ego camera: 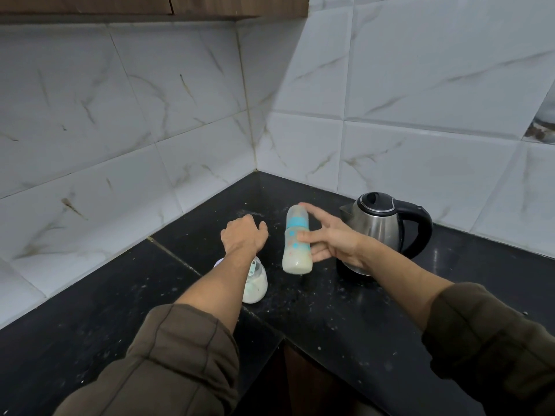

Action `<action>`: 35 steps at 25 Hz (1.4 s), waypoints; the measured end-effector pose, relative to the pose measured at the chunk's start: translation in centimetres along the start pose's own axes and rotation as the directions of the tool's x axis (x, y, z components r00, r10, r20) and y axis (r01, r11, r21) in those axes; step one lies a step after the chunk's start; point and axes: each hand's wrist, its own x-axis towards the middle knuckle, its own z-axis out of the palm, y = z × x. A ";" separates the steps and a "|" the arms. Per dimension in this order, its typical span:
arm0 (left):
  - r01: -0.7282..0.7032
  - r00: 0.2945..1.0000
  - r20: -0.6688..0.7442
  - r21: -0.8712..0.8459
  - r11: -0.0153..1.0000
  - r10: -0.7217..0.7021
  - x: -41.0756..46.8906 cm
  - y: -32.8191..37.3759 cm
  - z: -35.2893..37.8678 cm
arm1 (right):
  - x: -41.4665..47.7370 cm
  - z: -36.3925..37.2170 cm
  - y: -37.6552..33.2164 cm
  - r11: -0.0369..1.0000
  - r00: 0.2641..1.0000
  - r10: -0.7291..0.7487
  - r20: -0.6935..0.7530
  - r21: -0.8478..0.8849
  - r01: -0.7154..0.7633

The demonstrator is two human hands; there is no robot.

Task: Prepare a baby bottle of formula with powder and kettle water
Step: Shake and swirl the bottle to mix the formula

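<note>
My right hand grips a capped baby bottle with a blue band. The thumb lies across its front and the index finger reaches toward its cap. The bottle stands slightly tilted over the black counter, with milky liquid in its lower part. My left hand is stretched forward just left of the bottle, back up, thumb out, fingers bent down out of sight. Nothing shows in it. Under my left forearm stands a clear jar of white powder.
A steel electric kettle with a black handle and lid stands close behind my right hand, near the right wall. White tiled walls meet in a corner behind the counter. White specks are scattered on the countertop. The counter's inner edge drops off near my elbows.
</note>
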 end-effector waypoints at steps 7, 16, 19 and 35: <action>0.003 1.000 0.008 0.013 1.000 -0.004 0.1 -0.2 0.1 | -0.2 -0.5 -0.1 0.998 0.992 0.031 0.120 -0.052 -0.025; -0.003 1.000 -0.004 0.013 1.000 0.003 -0.3 -0.4 -0.1 | -0.5 -1.0 0.9 0.994 0.995 0.101 -0.022 0.037 -0.100; -0.008 1.000 -0.007 0.017 1.000 0.009 -0.4 -0.3 -0.2 | -0.2 -0.9 1.1 0.965 0.958 0.211 -0.194 0.196 -0.173; -0.015 1.000 -0.006 0.009 1.000 0.015 -0.4 -0.2 -0.4 | 0.0 -0.7 0.7 0.941 0.932 0.317 -0.177 0.182 -0.285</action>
